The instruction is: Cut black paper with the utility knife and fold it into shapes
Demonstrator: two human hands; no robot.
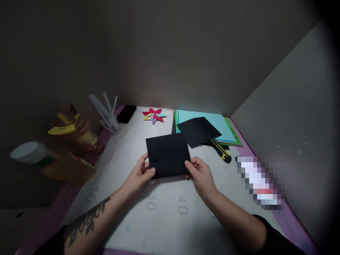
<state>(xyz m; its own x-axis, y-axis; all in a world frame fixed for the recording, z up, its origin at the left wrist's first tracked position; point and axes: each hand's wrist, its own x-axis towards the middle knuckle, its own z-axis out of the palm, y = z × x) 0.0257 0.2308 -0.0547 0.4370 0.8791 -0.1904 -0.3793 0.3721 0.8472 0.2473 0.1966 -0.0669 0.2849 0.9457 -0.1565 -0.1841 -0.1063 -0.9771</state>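
Observation:
A sheet of black paper [169, 154] is held up over the white work surface, tilted toward me. My left hand [142, 170] pinches its lower left corner, thumb in front and fingers behind. At the lower right edge, my right hand [199, 173] grips it the same way. Just behind it, a second black sheet [200, 130] lies on a stack of coloured paper [212, 115], light blue on top with green below. A yellow and black utility knife [221, 150] rests partly under that second sheet.
Folded paper stars [154, 115] and a dark phone [126, 114] lie at the back. A clear cup of strips [111, 122], a brown cup [77, 127] and a white-capped bottle [33, 154] stand left. A blurred-out device [261, 184] lies right. Grey walls [170, 53] enclose the table.

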